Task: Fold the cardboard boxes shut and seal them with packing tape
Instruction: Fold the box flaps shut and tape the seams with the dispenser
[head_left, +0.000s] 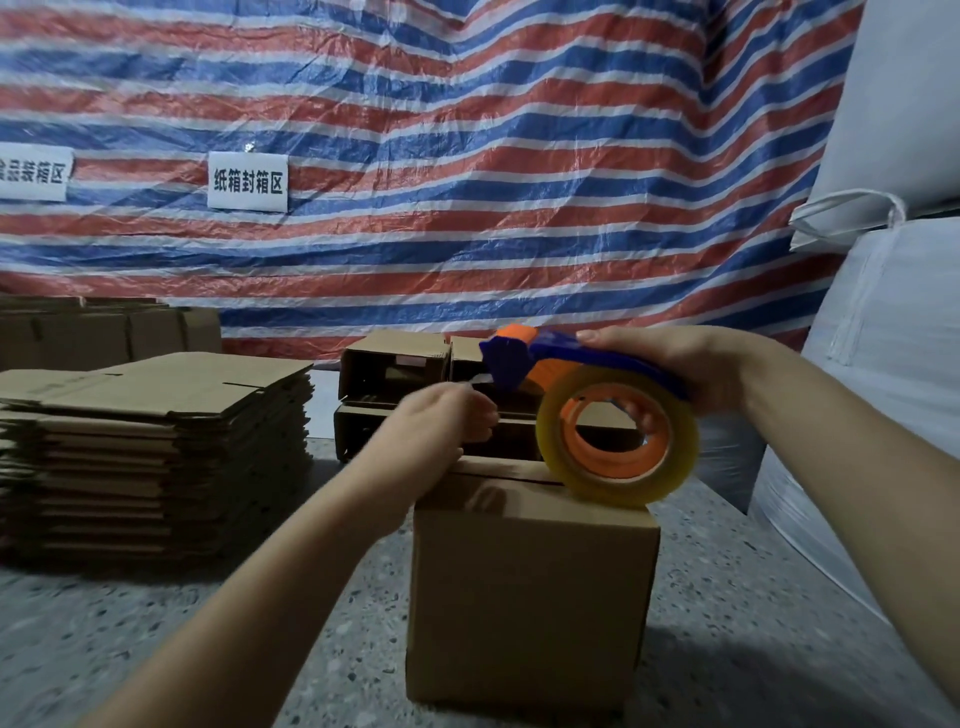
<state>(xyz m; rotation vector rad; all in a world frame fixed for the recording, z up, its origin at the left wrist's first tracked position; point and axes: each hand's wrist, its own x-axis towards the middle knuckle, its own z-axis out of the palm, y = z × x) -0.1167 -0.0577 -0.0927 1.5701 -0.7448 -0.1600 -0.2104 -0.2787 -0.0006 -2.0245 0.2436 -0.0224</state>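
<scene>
A closed cardboard box (530, 597) stands upright on the speckled floor (208, 649), its top flaps folded down with the seam between them visible; the right hand (680, 364) grips the blue and orange tape dispenser (550, 358) from above, fingers curled round its handle, and the clear tape roll (618, 436) rests on the box's top near its right edge. The left hand (441, 426) sits at the far left of the box top, its fingertips pinching the loose end of tape (480, 381) drawn from the dispenser's front — the hand is blurred. To the left lies a stack of flat cardboard (156, 447); behind the box stand open boxes (395, 364); a striped tarp (467, 156) hangs behind with two signs.
</scene>
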